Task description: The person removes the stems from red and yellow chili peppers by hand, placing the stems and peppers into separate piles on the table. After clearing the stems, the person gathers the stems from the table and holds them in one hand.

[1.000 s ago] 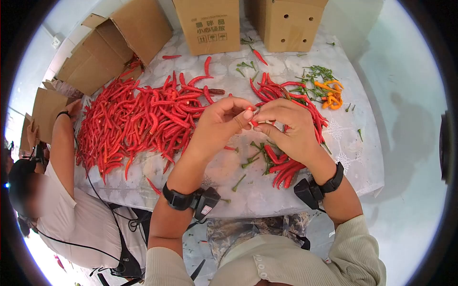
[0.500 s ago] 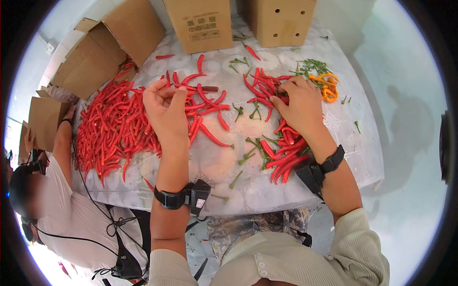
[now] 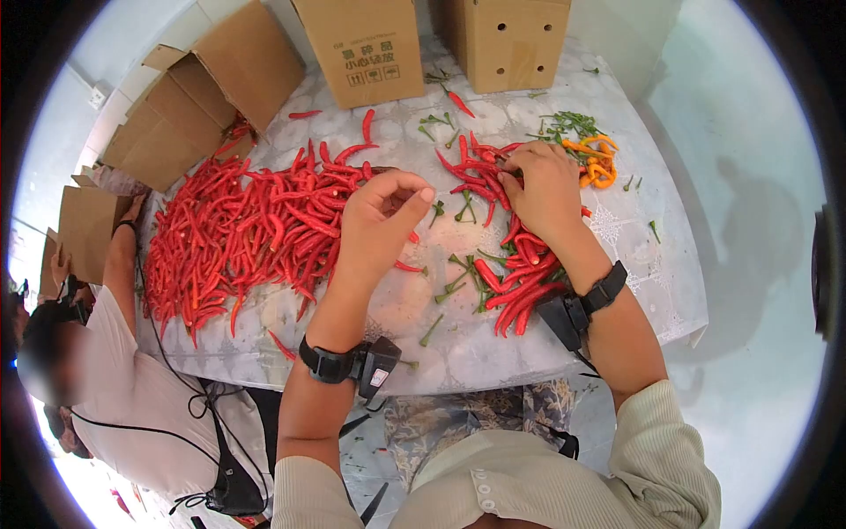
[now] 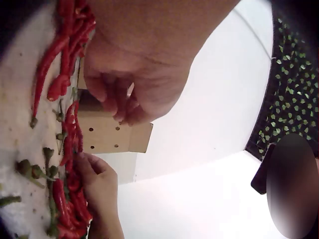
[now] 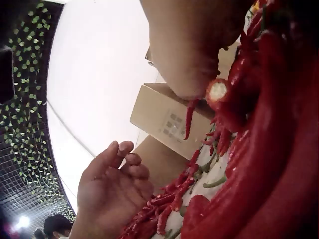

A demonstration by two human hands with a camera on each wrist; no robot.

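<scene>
My left hand (image 3: 381,220) hovers at the right edge of a large heap of red chilies (image 3: 264,212), its fingers loosely curled. Seen from the right wrist, that hand (image 5: 114,191) shows its palm, with nothing in it. On the smaller pile of stemless red chilies (image 3: 529,256), my right hand (image 3: 548,189) rests at the upper part, fingers bent down among the peppers. The left wrist view has the right hand's thumb (image 4: 87,162) against the pile. Its other fingertips are hidden, so I cannot tell whether they hold a chili.
Green stems (image 3: 458,264) lie scattered between the piles, with more stems (image 3: 568,123) at the back right. Orange chilies (image 3: 603,167) sit beyond the right hand. Cardboard boxes (image 3: 361,53) line the back. Another person (image 3: 115,388) works at the left edge.
Both hands first met over the table, fingers together at a chili. They parted, the left to the large heap, the right to the smaller pile. The left has since shifted right; the right stays.
</scene>
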